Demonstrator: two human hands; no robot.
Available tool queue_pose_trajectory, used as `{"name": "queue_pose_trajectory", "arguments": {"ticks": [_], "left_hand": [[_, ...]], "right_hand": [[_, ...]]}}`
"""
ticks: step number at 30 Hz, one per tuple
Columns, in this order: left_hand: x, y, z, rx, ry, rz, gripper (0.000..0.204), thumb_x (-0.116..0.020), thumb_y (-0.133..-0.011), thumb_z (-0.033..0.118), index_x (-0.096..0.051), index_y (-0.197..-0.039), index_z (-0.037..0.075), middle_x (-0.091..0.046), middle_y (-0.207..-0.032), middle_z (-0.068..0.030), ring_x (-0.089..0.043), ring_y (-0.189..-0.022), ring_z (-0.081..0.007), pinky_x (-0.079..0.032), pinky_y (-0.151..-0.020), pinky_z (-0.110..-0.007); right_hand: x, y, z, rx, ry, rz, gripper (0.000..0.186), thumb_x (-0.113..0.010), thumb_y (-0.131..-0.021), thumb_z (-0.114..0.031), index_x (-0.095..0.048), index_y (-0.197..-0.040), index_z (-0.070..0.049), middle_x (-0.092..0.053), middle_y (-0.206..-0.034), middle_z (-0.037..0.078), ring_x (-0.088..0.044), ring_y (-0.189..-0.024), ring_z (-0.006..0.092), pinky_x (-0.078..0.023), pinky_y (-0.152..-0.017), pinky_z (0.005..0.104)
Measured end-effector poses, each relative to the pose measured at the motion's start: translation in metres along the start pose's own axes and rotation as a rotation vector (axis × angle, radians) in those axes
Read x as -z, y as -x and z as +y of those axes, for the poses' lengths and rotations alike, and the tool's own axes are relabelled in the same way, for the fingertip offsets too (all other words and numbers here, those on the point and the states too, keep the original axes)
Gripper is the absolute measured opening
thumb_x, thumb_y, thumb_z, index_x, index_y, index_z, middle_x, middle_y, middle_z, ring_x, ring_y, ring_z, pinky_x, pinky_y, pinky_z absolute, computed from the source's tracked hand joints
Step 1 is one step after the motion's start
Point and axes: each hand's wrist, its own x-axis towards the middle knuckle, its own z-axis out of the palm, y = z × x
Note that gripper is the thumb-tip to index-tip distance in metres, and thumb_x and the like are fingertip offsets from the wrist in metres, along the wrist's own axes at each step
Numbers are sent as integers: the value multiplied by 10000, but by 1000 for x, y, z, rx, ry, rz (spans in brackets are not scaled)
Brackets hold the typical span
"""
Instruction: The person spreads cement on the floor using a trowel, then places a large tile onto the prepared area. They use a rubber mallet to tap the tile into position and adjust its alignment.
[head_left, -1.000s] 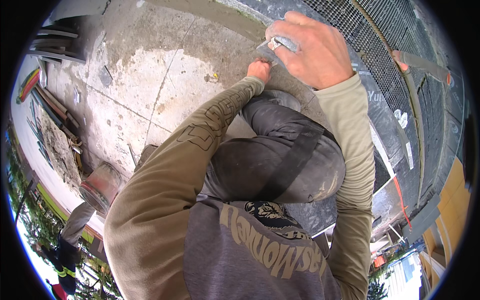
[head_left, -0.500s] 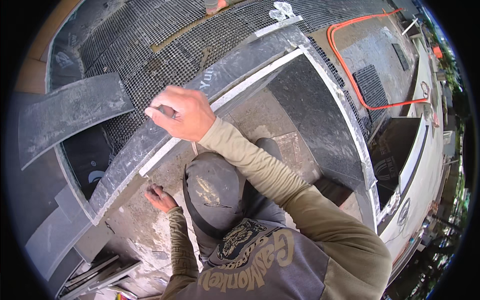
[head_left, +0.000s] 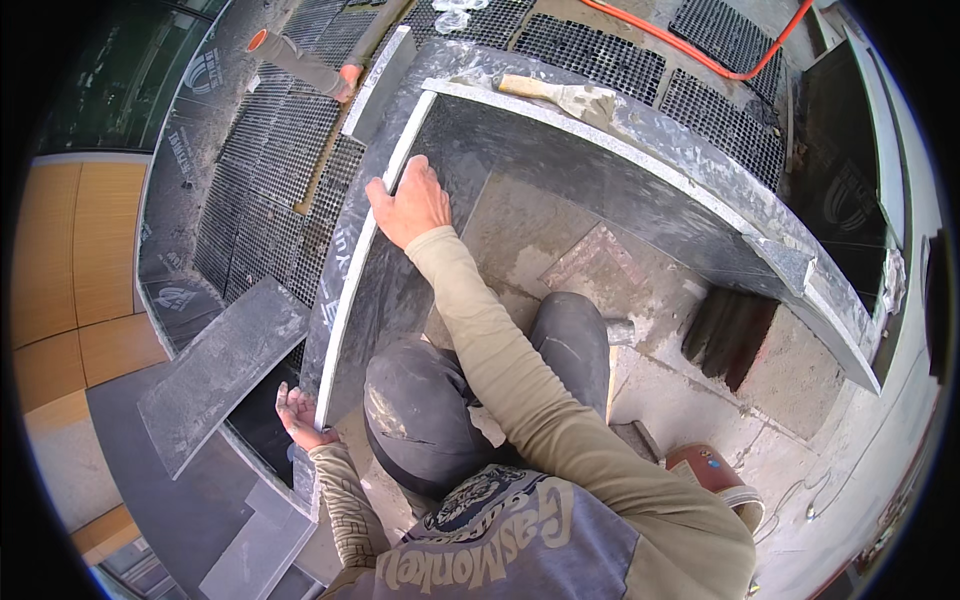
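Observation:
A dark stone slab [head_left: 395, 275] with a pale cut edge stands upright along the inside of the stone border, left of my knees. My right hand [head_left: 412, 203] pinches its top edge toward the far end, thumb over the outer side. At the slab's near end, my left hand [head_left: 300, 412] is loosely curled round the corner; its dusty fingers are spread on the outer side, and the thumb is partly hidden. Past the far corner, a wooden-handled tool [head_left: 535, 90] with a pale, caked end lies on the border.
A loose slab [head_left: 225, 370] lies tilted at the left. Black grid mats [head_left: 590, 58] and an orange hose [head_left: 690, 45] are beyond the border. A bent grey pipe-like thing [head_left: 300, 65] has orange parts. At right stand a curved stone wall [head_left: 660, 200] and reddish bucket [head_left: 705, 466].
My view has turned, showing more of the right side. My right hand has come down from above the border onto the slab's top edge; my left hand has reached the slab's near end.

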Motion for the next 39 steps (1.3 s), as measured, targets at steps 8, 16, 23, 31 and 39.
{"name": "queue_pose_trajectory", "arguments": {"ticks": [8, 16, 23, 31, 39], "left_hand": [[0, -9, 3, -6, -233, -92, 574, -491, -939, 168, -461, -1492, 19, -607, -1205, -96, -604, -975, -166, -529, -934, -325], [-8, -4, 8, -120, -547, -148, 598, -424, -900, 143, -501, -1479, 11, -609, -1250, -141, -580, -1038, -190, -504, -943, -347], [-15, -4, 18, -233, -809, -298, 595, -395, -906, 177, -533, -1467, 34, -621, -1258, -138, -571, -1025, -188, -484, -903, -343], [-1, -8, 26, -446, -1035, -189, 394, -494, -978, 124, -571, -1340, -11, -629, -1136, -167, -605, -970, -242, -511, -889, -369], [-20, -2, 30, -574, -1163, -104, 278, -608, -1034, 232, -624, -1062, -44, -649, -912, -136, -603, -806, -257, -486, -774, -376]], "right_hand": [[10, -9, 9, 26, -72, -107, 556, -702, -891, -414, -494, -1049, 77, -629, -1067, 348, -663, -979, 501, -538, -870, 545], [-63, 48, 136, -493, -729, 9, 618, -575, -990, -584, -590, -1211, -6, -640, -1196, 200, -618, -1149, 333, -469, -1010, 411], [-76, 63, 167, -472, -412, -205, 928, -513, -978, -647, -302, -1576, 30, -276, -1644, 251, -288, -1528, 361, -262, -1249, 397], [76, 35, 175, -454, -317, -487, 349, -680, -939, -383, -761, -977, -46, -773, -879, 52, -705, -686, 144, -540, -565, 309], [152, -1, 347, -876, 529, -384, 689, -716, -869, -622, -731, -1143, 10, -755, -989, 156, -745, -850, 312, -611, -777, 440]]}}
